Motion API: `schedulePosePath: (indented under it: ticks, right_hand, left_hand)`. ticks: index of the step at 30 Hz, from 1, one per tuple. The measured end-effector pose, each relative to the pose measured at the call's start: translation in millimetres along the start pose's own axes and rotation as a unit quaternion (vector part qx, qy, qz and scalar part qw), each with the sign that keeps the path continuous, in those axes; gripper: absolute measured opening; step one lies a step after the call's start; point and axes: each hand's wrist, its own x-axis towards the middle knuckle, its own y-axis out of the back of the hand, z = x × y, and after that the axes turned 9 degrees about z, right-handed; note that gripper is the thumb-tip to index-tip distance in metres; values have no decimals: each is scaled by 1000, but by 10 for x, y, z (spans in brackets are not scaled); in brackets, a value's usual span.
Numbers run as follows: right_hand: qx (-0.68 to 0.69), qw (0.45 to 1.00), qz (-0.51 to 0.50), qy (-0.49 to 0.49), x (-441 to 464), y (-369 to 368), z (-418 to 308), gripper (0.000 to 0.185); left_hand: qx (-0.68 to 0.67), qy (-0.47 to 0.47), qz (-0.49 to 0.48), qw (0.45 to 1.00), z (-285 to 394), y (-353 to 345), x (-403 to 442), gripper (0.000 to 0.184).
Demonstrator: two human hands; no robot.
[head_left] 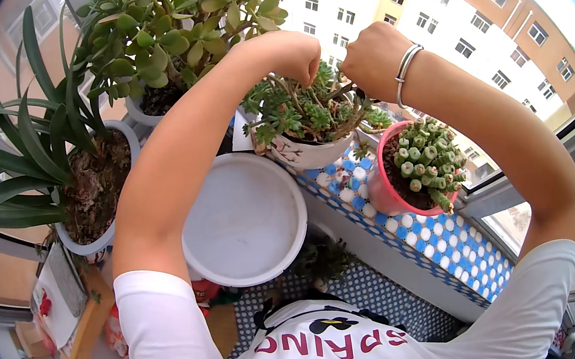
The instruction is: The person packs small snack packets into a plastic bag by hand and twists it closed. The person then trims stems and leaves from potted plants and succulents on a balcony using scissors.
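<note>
My left hand is curled closed, knuckles up, over the far side of a succulent with small green rosettes. The succulent grows in a white patterned pot on the tiled ledge. To its right, my right hand is closed in a fist, with a silver bangle on the wrist. Thin brown stems and a dark narrow piece lie just below the two hands. What either hand grips is hidden by the fingers.
A pink pot of stubby succulents stands on the blue-and-white ledge. A large round white basin lies below my left forearm. A jade plant and a long-leaved plant stand at left. Windows border the right.
</note>
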Motion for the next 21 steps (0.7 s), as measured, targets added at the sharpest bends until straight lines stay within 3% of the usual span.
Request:
schedulePosePath:
  ticks: [2,8,13,17,21]
  right_hand:
    - [15,999,30,5,-40,-42,13,13]
    - [40,991,124,29,-155,-178,38,12]
    - [43,988,149,25,-152,-282,22,13]
    - [53,993,108,21,-124,-264,28,12]
    - [47,998,44,12,-96,-187,19,14]
  left_hand:
    - [12,9,-76,997,25,-22,163,14]
    - [35,-57,-68,995,54,-184,378,18]
    - [145,-15,-111,983,201,-158,299,19]
    - [205,-12,-134,969,224,-197,237,25]
    - [199,-24,-96,975,173,-256,206,27]
